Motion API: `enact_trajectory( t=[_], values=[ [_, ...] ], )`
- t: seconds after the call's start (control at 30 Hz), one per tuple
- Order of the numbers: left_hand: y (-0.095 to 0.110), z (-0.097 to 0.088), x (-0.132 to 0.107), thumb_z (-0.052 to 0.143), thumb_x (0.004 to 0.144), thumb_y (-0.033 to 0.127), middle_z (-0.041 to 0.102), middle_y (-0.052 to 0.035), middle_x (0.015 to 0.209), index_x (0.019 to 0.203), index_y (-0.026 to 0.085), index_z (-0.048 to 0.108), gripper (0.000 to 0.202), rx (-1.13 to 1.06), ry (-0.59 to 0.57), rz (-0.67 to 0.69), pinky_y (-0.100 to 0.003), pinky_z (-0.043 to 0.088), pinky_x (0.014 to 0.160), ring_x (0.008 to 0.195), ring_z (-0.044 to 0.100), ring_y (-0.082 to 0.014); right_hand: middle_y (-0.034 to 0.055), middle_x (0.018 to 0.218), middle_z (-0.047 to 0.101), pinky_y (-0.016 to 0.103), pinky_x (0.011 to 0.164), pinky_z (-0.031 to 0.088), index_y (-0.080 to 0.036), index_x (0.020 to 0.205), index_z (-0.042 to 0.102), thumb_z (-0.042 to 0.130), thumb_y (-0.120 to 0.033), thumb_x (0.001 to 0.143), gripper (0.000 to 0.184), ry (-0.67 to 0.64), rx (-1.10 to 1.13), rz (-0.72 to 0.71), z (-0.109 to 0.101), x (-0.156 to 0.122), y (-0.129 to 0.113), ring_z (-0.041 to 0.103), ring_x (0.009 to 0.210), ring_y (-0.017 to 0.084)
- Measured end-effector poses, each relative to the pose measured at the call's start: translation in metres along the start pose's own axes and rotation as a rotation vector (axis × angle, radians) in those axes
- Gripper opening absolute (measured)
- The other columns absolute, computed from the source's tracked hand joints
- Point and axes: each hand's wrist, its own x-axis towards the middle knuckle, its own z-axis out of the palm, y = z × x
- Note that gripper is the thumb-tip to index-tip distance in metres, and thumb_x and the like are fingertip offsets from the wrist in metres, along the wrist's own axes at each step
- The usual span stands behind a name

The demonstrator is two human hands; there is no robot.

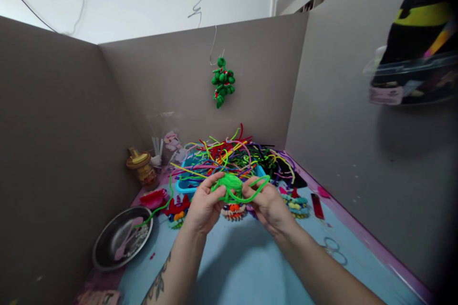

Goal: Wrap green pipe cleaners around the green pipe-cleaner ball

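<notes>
Between my two hands is a bright green pipe cleaner piece (232, 184), wound into a compact bundle and held up in front of my chest. My left hand (207, 202) grips its left side with thumb and fingers. At the right side, my right hand (266, 202) pinches the bundle's edge and a loose green strand (256, 192), which bends into a loop over my fingers. Just beyond and below my hands sit small colourful pipe cleaner figures, one orange and pink (234, 211), one red (178, 206) and one blue and yellow (297, 204).
A blue basket (184, 185) overflows with pipe cleaners (229, 152) at the back. On the left stand a metal bowl (100, 243) holding a pink tool (125, 245), and a golden jar (143, 167). Scissors (334, 250) lie at right. A green pipe cleaner ornament (222, 83) hangs from the grey partition (161, 81).
</notes>
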Motion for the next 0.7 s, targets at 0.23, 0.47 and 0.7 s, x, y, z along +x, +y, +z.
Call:
enact_trajectory(
  t=[0.23, 0.47, 0.7],
  values=[
    [-0.003, 0.001, 0.0, 0.085, 0.057, 0.017, 0.073, -0.0048, 0.082, 0.103, 0.016, 0.061, 0.052, -0.044, 0.01, -0.009, -0.02, 0.055, 0.061, 0.064, 0.069, -0.0128, -0.0023, 0.062, 0.06, 0.025, 0.053, 0.043, -0.02, 0.066, 0.061, 0.075, -0.032, 0.067, 0.019, 0.092, -0.181, -0.198, 0.002, -0.012, 0.015, 0.054, 0.056, 0.013],
    [-0.003, 0.004, 0.002, 0.082, 0.061, 0.02, 0.073, -0.004, 0.086, 0.103, 0.018, 0.063, 0.047, 0.014, 0.114, 0.149, -0.022, 0.055, 0.068, 0.07, 0.069, -0.0127, 0.0045, 0.097, 0.059, 0.032, 0.074, 0.049, -0.022, 0.099, 0.057, 0.066, -0.019, 0.07, 0.03, 0.099, -0.556, -0.388, 0.002, -0.012, 0.012, 0.06, 0.087, 0.019],
    [-0.007, 0.014, -0.009, 0.076, 0.067, 0.016, 0.072, -0.0041, 0.093, 0.095, 0.018, 0.071, 0.029, 0.49, 0.326, 0.462, -0.021, 0.05, 0.076, 0.085, 0.066, -0.0149, 0.0047, 0.091, 0.058, 0.039, 0.083, 0.045, -0.024, 0.099, 0.056, 0.062, -0.01, 0.076, 0.027, 0.126, -1.133, -1.09, 0.002, -0.027, 0.006, 0.056, 0.09, 0.022]
  ],
)
